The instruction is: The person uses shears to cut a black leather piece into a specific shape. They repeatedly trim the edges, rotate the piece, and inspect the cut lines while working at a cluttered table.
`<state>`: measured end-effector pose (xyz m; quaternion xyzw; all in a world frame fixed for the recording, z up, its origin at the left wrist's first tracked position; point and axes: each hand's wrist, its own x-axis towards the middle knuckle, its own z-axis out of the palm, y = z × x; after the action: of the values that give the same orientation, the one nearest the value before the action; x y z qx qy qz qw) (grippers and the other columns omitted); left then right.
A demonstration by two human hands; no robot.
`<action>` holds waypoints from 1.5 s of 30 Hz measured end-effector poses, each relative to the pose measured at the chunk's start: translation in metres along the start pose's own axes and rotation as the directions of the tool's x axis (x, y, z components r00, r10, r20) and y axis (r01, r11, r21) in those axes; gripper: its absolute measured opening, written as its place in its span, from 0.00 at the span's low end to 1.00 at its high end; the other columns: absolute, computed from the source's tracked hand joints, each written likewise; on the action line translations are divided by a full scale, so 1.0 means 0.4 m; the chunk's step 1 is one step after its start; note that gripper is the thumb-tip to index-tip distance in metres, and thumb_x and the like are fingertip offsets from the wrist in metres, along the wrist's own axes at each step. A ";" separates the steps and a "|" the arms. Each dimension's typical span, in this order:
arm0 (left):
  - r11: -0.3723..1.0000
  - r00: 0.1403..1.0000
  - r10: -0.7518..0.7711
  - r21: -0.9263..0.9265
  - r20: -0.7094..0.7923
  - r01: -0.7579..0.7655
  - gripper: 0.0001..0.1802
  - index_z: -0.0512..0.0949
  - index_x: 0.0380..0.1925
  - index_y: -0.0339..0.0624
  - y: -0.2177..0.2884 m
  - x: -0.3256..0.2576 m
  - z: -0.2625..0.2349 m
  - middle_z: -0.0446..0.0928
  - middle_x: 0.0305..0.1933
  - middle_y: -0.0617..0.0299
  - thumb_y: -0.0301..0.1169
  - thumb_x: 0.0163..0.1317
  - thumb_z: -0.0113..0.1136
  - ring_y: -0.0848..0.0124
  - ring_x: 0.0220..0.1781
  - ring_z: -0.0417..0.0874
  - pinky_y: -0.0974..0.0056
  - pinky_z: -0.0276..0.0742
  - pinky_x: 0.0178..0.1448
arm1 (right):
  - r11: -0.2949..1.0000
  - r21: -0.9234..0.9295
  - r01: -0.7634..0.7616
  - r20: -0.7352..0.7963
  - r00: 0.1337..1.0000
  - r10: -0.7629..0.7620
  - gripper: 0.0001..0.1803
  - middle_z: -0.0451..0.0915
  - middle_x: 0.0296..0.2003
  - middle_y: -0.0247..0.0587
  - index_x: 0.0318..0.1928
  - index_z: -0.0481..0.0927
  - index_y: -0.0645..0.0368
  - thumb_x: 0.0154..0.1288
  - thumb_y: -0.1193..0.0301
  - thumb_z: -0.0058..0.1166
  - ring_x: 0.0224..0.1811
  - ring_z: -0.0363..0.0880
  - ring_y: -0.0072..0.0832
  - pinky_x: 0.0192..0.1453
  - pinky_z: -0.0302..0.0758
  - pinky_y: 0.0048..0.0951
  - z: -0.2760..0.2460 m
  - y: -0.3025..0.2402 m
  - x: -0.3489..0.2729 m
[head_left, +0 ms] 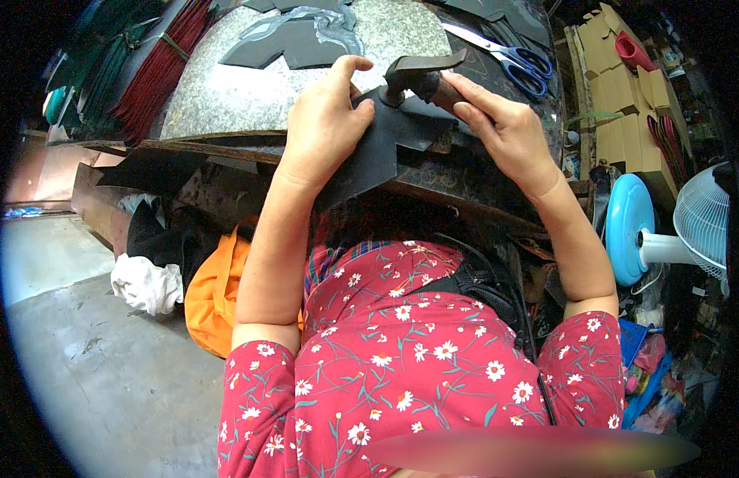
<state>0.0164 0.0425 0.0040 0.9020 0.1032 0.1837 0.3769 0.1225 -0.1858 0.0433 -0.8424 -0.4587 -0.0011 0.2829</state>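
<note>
Black leather piece (377,151) at worktop (226,95) front edge, long axis running from lower left up to right, pressed flat under left hand (326,119). Hammer (421,76) upright on it, handle gripped in right hand (497,119), head lying left-right. Blue-handled scissors (509,54) behind.

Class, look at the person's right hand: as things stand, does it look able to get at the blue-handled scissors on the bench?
Probably yes. The scissors lie in the open on the bench top just beyond the right hand, with nothing between them. But that hand is gripping a dark hammer-like tool, which it would have to let go of first.
</note>
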 end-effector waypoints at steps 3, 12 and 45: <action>1.000 1.000 -0.012 -0.004 0.029 0.012 0.25 0.74 0.56 0.48 -0.005 0.007 -0.004 0.83 0.36 0.51 0.30 0.56 0.65 0.49 0.43 0.85 0.49 0.79 0.49 | 0.985 -0.162 0.056 -0.026 0.998 -0.061 0.20 0.84 0.51 0.45 0.62 0.80 0.42 0.72 0.60 0.55 0.49 0.85 0.41 0.48 0.81 0.34 -0.015 0.005 0.010; 0.999 0.999 0.027 0.031 -0.024 -0.027 0.25 0.74 0.57 0.44 -0.006 0.006 0.005 0.78 0.29 0.57 0.25 0.57 0.66 0.66 0.32 0.81 0.62 0.76 0.41 | 0.994 -0.070 -0.081 -0.025 0.997 0.079 0.20 0.83 0.55 0.45 0.63 0.79 0.46 0.73 0.63 0.55 0.54 0.85 0.38 0.54 0.79 0.31 0.018 0.009 0.019; 0.589 0.953 -0.131 -0.751 0.274 0.297 0.12 0.82 0.47 0.33 0.000 -0.099 -0.016 0.83 0.41 0.64 0.27 0.66 0.62 0.79 0.41 0.81 0.72 0.77 0.48 | 0.870 0.419 -0.259 0.233 0.957 0.172 0.14 0.82 0.34 0.30 0.44 0.82 0.65 0.69 0.66 0.63 0.38 0.76 0.15 0.44 0.74 0.21 -0.024 0.067 -0.012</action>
<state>-0.0223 0.0337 -0.0021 0.6397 0.0844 0.0766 0.7601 0.1428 -0.2053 0.0374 -0.7976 -0.3741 0.2149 0.4216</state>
